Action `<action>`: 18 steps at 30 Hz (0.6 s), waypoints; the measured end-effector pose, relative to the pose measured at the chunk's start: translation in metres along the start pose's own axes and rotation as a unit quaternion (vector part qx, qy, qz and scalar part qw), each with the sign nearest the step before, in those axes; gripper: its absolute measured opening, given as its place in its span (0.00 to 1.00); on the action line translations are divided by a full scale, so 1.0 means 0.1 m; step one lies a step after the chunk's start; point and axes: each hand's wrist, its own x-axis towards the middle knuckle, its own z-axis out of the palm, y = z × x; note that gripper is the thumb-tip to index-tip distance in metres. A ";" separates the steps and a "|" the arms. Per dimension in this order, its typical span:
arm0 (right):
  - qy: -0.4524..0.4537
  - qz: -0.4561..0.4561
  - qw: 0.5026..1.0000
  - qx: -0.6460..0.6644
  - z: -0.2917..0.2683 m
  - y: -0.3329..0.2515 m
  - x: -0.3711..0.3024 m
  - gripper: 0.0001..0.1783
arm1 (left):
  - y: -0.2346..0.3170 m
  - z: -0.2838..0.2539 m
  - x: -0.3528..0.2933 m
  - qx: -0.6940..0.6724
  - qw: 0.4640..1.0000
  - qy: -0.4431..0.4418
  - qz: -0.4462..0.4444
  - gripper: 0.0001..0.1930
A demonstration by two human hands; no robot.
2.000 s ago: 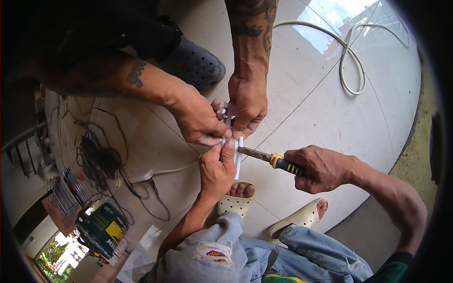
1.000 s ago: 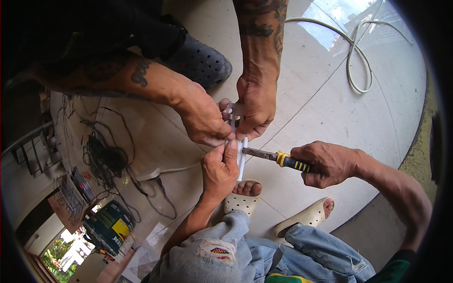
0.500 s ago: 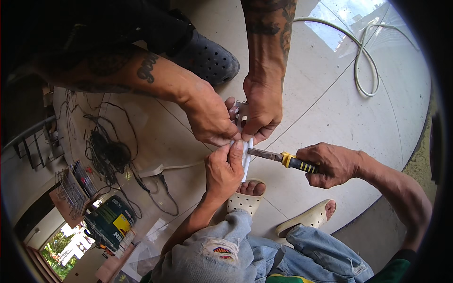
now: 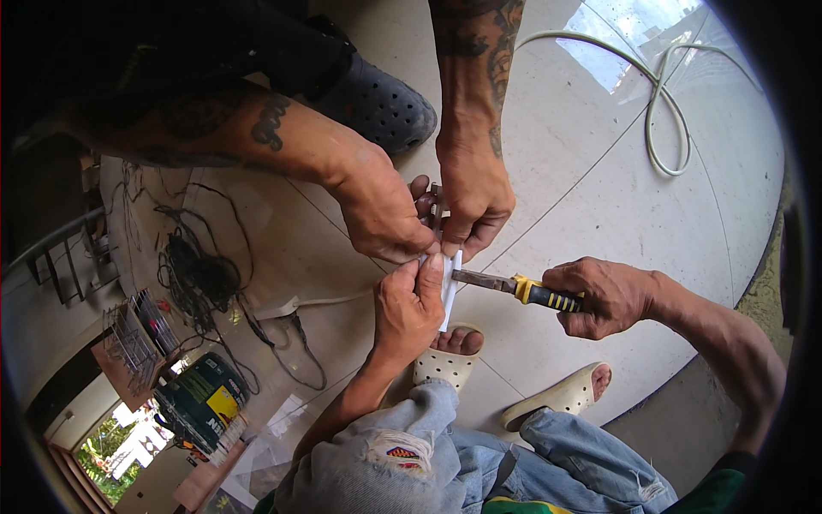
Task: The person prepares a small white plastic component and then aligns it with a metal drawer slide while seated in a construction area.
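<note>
My left hand [image 4: 406, 304] pinches a narrow white strip [image 4: 449, 295], thumb pointing up along it. In my closed right hand [image 4: 599, 295] are pliers [image 4: 527, 289] with yellow-and-black handles, their metal jaws pointing left onto the strip's edge. What exactly the jaws bite cannot be made out. Just beyond my left fingertips, a co-worker's two hands [image 4: 385, 210] [image 4: 473, 193] grip the strip's far end. A small metal piece [image 4: 437, 206] shows between them, partly covered by their fingers.
Tangled black cables [image 4: 199, 272] lie at the left on the tiled floor, with a white extension socket [image 4: 278, 309] nearby. A green box [image 4: 201, 398] and wire racks [image 4: 137, 338] stand lower left. A white cable [image 4: 672, 128] loops far right. The co-worker's dark clog [image 4: 377, 103] is near.
The co-worker's forearm at upper centre has shifted slightly left, and the metal piece between their hands now shows narrower. My hands and the pliers have barely moved.
</note>
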 end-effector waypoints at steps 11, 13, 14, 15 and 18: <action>0.010 -0.017 1.000 0.025 0.02 0.05 0.01 0.09 | 0.06 -0.03 0.01 0.016 1.000 0.005 -0.003 0.20; 0.011 -0.009 1.000 0.022 0.02 0.05 0.01 0.09 | 0.06 -0.01 0.01 0.012 1.000 0.006 -0.009 0.20; 0.011 -0.010 1.000 0.023 0.03 0.07 0.01 0.09 | 0.06 -0.01 0.02 0.009 1.000 0.008 -0.015 0.20; 0.010 -0.016 0.999 0.039 0.04 0.10 0.02 0.09 | 0.05 -0.01 0.02 0.011 1.000 0.007 -0.015 0.20; 0.016 -0.045 0.997 0.055 0.09 0.15 0.08 0.09 | 0.09 -0.12 0.01 0.009 1.000 0.004 -0.009 0.20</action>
